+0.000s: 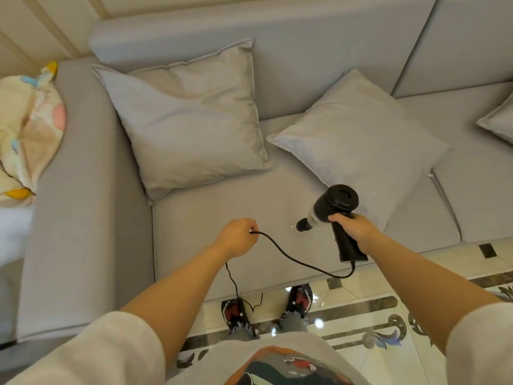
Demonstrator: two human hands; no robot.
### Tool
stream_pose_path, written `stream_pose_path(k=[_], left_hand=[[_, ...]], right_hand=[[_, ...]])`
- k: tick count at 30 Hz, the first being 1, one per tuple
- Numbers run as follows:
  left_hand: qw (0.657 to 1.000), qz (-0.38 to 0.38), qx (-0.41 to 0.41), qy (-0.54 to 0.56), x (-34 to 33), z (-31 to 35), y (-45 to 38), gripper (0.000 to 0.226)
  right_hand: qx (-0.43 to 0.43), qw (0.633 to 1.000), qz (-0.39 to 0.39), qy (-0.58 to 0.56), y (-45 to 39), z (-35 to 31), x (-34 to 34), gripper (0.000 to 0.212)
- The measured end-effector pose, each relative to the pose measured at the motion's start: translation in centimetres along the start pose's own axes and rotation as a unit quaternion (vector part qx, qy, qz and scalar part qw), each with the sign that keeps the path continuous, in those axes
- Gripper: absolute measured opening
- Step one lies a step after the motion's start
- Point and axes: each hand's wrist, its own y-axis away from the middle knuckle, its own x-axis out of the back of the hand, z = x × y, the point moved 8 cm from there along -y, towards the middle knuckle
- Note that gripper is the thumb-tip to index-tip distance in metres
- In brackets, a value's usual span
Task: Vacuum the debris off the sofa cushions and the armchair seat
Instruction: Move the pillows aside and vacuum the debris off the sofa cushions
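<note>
I count one sofa [222,245] with two seat cushions [211,223] in view. Three grey pillows [191,115] lie on it: two whole, and one [499,120] cut off at the right edge. One patterned pillow [27,129] sits beyond the armrest. I see one vacuum [337,215], one cord [291,259], two hands [236,238], and two sandals [236,312] on the floor.

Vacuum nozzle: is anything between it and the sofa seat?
Nothing visible blocks it. The vacuum nozzle points at bare seat cushion; two pillows lie further back, covering other parts.
</note>
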Motion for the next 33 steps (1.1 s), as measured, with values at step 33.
stream_pose_path(k=[33], left_hand=[[0.999,0.011,0.028,0.044,-0.7,-4.7,1.9,0.023]], right_hand=[[-0.025,0.996,0.058,-0.068,-3.7,2.6,-4.7,0.032]])
